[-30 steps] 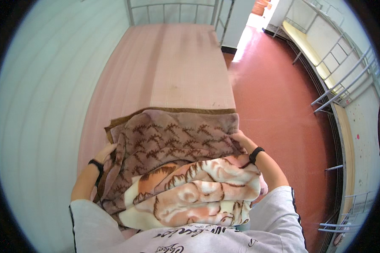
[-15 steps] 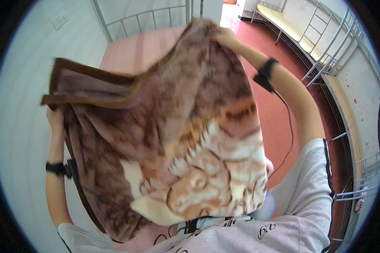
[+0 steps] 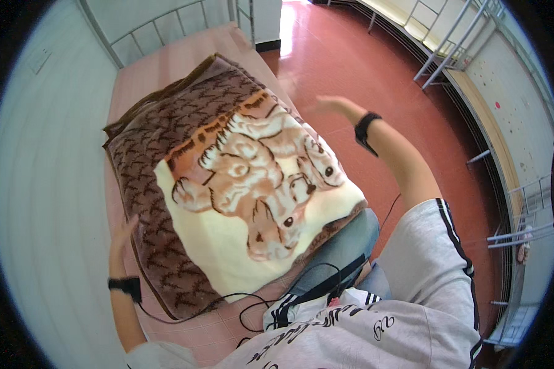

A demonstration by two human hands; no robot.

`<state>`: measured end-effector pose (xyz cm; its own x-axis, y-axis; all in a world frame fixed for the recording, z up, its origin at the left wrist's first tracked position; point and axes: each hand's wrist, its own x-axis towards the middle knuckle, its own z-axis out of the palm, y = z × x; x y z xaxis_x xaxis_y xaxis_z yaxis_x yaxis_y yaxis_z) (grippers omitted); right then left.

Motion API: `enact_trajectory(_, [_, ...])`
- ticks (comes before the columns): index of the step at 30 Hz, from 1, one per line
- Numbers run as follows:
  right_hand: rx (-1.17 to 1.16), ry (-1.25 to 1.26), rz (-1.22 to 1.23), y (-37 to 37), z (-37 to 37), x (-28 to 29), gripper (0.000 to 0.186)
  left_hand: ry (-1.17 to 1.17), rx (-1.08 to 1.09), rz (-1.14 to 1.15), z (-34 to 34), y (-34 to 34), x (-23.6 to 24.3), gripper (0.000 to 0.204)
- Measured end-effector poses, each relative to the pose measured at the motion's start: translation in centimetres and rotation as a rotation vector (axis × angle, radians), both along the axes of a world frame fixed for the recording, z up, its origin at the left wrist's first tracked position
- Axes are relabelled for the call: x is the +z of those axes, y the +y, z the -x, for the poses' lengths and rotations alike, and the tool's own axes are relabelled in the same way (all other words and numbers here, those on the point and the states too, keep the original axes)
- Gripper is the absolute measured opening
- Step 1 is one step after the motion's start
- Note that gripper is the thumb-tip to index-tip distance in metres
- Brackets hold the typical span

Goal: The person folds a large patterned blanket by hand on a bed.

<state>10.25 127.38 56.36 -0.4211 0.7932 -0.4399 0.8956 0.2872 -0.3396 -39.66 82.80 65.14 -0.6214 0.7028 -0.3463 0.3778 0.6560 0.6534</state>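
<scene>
Blanket [image 3: 228, 184], plush fleece, brown patterned border around a cream panel printed with tan animals: lies spread flat on the bed, its far corner toward the metal rail, its near right corner hanging over the bed's edge onto my lap.

Bed [image 3: 166, 67], pink mattress surface, runs along the pale wall on my left; bare strips show beyond the blanket at the far end and along the near edge.

Floor [image 3: 363, 67], red, smooth, fills the right of the view beside the bed.

Bed frames [image 3: 461, 55], grey metal tubing, stand along the far right wall, well apart from me.

Headboard rail [image 3: 160, 31], grey metal bars, closes the far end of the bed.

Sweatshirt [image 3: 412, 295], grey, dark stripes on the sleeve, covers my shoulder and chest at the lower edge.

Cable [image 3: 258, 304], thin, black, loops across the near edge of the bed and under the blanket's near corner.

Right hand [image 3: 329, 106], raised over the floor just beside the blanket's right edge, blurred; fingers look spread and released, holding nothing. Black wristband [image 3: 366, 132] sits on that wrist.

Left hand [image 3: 124, 232], at the blanket's left edge, near the wall; fingers touch or lie under the brown border, and I cannot tell whether they grasp it. Black wristband [image 3: 126, 286] on this wrist as well.
</scene>
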Motion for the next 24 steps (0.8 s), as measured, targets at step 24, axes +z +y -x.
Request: enact_trajectory(24, [-0.381,0.816,0.32,-26.7,-16.7,-8.3,0.042,-0.423,0.401,-0.594,-9.1,-26.4,-16.5,0.054])
